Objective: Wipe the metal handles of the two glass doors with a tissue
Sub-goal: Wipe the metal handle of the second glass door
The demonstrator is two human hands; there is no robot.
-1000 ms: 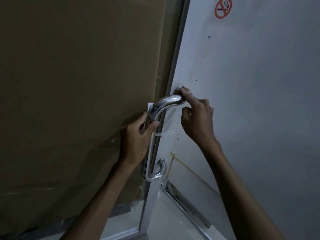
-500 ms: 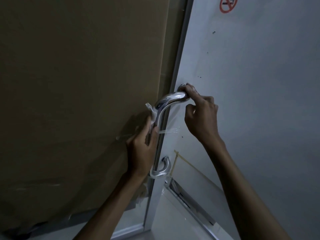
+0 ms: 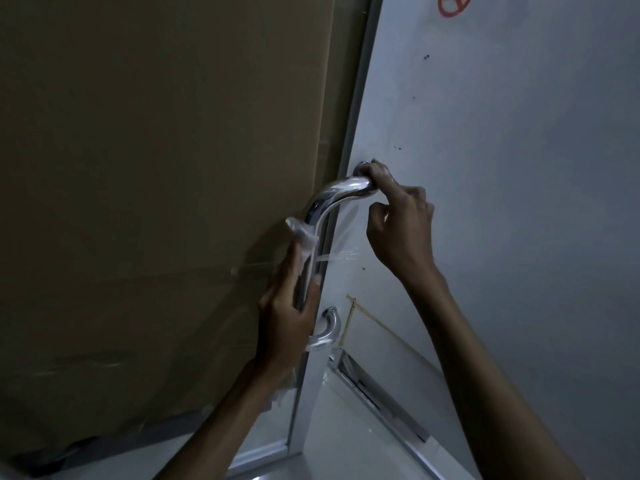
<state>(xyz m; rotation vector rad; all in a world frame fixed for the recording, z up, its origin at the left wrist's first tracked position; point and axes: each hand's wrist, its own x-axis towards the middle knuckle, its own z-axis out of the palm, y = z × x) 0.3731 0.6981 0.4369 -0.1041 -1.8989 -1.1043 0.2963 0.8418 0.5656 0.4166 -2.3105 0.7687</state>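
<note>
At the glass door's edge, I watch the left hand (image 3: 289,317) clamp a tissue (image 3: 304,237) around the metal handle (image 3: 322,209), the right hand (image 3: 398,216) gripping its top; thin tissue could tear.

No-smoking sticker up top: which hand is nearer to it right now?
Right. The right hand grips the metal handle's upper end, below the sticker; the left hand holds the tissue lower on the shaft.

The handle (image 3: 323,206) is shiny silver, the tissue (image 3: 304,237) white, the cardboard (image 3: 156,168) plain brown, the sign (image 3: 454,5) red on pale grey.
</note>
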